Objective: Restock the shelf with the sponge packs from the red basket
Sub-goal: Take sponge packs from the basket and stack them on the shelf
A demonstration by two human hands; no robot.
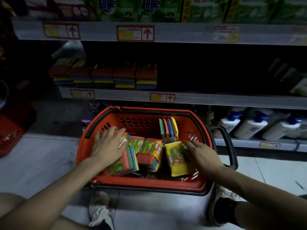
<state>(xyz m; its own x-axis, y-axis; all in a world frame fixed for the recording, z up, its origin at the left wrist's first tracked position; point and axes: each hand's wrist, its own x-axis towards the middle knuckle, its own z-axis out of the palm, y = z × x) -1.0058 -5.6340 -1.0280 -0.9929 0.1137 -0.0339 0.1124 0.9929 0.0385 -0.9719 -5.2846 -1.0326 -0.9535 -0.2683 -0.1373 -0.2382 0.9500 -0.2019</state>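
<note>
The sponge packs [150,149] lie jumbled in the red basket [83,146]. My left hand [108,145] rests spread flat on the pack at the basket's left side; my right hand [202,155] lies loose-fingered over the yellow pack [176,161] at its right, neither gripping yet. Beyond the basket the shelf [199,97] holds a partial row. My worry: the wrapping looks slick and the pile tilted, so a shallow grab could slip or topple neighbours.

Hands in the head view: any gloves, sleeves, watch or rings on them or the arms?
None visible. The left hand and right hand are bare, no gloves; both forearms are uncovered to the frame edge, so no sleeve shows. No watch, band or ring shows on either, though the picture is dim and somewhat blurred.
</note>
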